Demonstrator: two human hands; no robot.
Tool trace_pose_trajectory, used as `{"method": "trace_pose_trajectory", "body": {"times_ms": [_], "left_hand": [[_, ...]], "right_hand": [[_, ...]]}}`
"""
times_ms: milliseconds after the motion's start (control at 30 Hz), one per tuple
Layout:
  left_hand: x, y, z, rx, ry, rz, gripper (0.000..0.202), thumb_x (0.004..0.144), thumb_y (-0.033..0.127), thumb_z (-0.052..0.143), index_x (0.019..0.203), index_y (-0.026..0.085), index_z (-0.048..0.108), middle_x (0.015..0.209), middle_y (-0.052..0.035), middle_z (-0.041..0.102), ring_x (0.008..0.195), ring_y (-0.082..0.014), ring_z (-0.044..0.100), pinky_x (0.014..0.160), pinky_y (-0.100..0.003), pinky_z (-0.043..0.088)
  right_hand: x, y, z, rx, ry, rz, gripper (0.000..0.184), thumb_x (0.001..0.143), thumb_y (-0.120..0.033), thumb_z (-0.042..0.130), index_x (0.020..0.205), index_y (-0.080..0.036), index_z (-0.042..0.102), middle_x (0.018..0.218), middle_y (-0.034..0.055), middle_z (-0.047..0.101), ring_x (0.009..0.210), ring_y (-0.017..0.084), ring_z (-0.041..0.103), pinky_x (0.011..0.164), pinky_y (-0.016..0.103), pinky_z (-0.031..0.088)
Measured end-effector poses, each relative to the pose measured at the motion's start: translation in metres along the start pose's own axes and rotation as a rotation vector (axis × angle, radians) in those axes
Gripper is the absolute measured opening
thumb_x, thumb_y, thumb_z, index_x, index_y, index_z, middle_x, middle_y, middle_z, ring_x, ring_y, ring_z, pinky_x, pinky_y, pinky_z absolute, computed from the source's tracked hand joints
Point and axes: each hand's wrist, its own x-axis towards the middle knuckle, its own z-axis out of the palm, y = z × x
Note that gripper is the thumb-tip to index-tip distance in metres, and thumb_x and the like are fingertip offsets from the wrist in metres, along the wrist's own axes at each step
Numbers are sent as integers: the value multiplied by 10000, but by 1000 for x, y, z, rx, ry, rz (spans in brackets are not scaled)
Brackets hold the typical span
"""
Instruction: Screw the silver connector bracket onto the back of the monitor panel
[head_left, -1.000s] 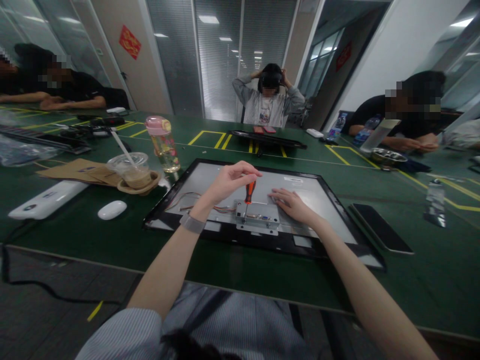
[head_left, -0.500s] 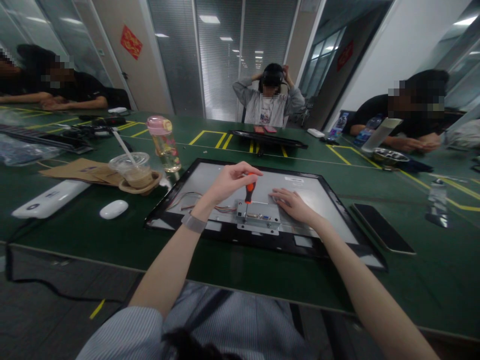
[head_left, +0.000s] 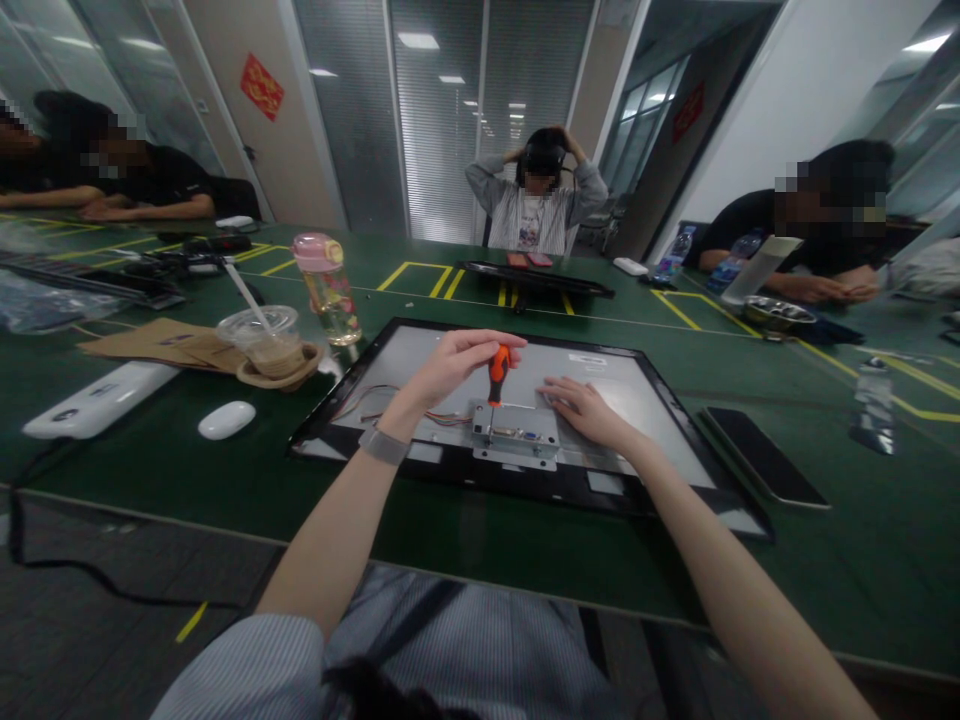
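A flat monitor panel point(head_left: 637, 385) lies face down on the green table, its grey metal back up. My left hand point(head_left: 450, 365) is closed round the top of an orange-handled screwdriver point(head_left: 496, 375), which stands nearly upright with its tip on a small metal cover plate point(head_left: 521, 432) near the panel's front edge. My right hand point(head_left: 585, 410) rests flat on the panel just right of that plate, fingers stretched out. Coloured wires point(head_left: 367, 398) run from the plate to the left under my left wrist.
Left of the panel are a white mouse point(head_left: 225, 419), a white bar-shaped device point(head_left: 97, 398), an iced drink cup point(head_left: 262, 345) and a pink-lidded bottle point(head_left: 328, 288). A dark phone point(head_left: 765, 457) lies to the right. Three other people sit around the table, and another panel point(head_left: 536, 278) lies at the far side.
My left hand has shifted its grip on the screwdriver handle, so more of the orange handle shows and it stands straighter. My right hand has stayed put.
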Motion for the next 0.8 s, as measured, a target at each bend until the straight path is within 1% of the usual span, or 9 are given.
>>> {"method": "trace_pose_trajectory", "body": {"times_ms": [67, 167, 233, 300, 367, 433, 500, 600, 800], "left_hand": [[0, 1, 0, -51, -23, -26, 256, 900, 318, 670, 1055, 151, 786, 898, -94, 769, 867, -189, 702, 851, -346, 543], [0, 2, 1, -39, -27, -19, 252, 894, 333, 685, 1036, 148, 779, 907, -95, 766, 843, -176, 693, 819, -327, 543], [0, 2, 3, 18, -11, 14, 206, 873, 320, 716, 981, 158, 780, 894, -74, 751, 797, -149, 668, 783, -302, 531], [0, 2, 4, 93, 22, 61, 146, 821, 295, 769, 897, 171, 778, 869, -43, 716, 750, -122, 630, 727, -272, 510], [1, 2, 5, 157, 57, 97, 126, 773, 287, 807, 825, 178, 772, 849, -22, 669, 726, -109, 597, 680, -254, 487], [1, 2, 5, 201, 76, 113, 139, 784, 318, 794, 800, 182, 771, 859, -24, 647, 736, -111, 586, 681, -258, 481], [1, 2, 4, 226, 73, 122, 191, 838, 362, 737, 791, 181, 773, 883, -41, 655, 770, -123, 592, 718, -273, 486], [2, 2, 3, 238, 61, 126, 226, 883, 372, 677, 817, 181, 778, 902, -53, 665, 800, -131, 599, 751, -283, 486], [1, 4, 6, 250, 116, 89, 170, 817, 335, 747, 798, 167, 725, 822, -20, 642, 712, -112, 582, 677, -271, 477]], "right_hand": [[0, 0, 1, -2, 2, 5, 443, 1032, -269, 411, 1432, -306, 600, 1575, 73, 509, 1485, 357, 393, 1152, 700, 312], [0, 1, 1, -1, 3, -1, 440, 1032, -275, 416, 1429, -323, 600, 1574, 66, 510, 1483, 354, 397, 1150, 698, 314], [0, 1, 0, 1, 0, -1, 439, 1035, -284, 411, 1430, -325, 599, 1578, 63, 505, 1483, 356, 396, 1152, 700, 309], [-1, 0, 0, 0, -1, -2, 440, 1035, -288, 410, 1433, -323, 596, 1581, 66, 502, 1483, 359, 396, 1149, 701, 314], [-1, 0, -1, -3, 2, -6, 441, 1033, -285, 412, 1431, -328, 598, 1577, 68, 506, 1481, 360, 399, 1144, 697, 325], [-1, 0, -1, -3, 6, -12, 442, 1030, -280, 415, 1427, -331, 602, 1572, 68, 513, 1480, 358, 402, 1145, 690, 329], [-1, 0, -1, -2, 7, -12, 441, 1030, -281, 413, 1424, -329, 605, 1571, 68, 515, 1478, 358, 406, 1147, 692, 323], [-1, 0, 0, -7, 6, -10, 443, 1031, -283, 405, 1426, -313, 604, 1569, 75, 516, 1474, 361, 410, 1147, 696, 319], [-1, 1, 1, -17, 20, -18, 445, 1034, -296, 406, 1431, -347, 600, 1567, 64, 519, 1469, 357, 419, 1140, 688, 342]]}}
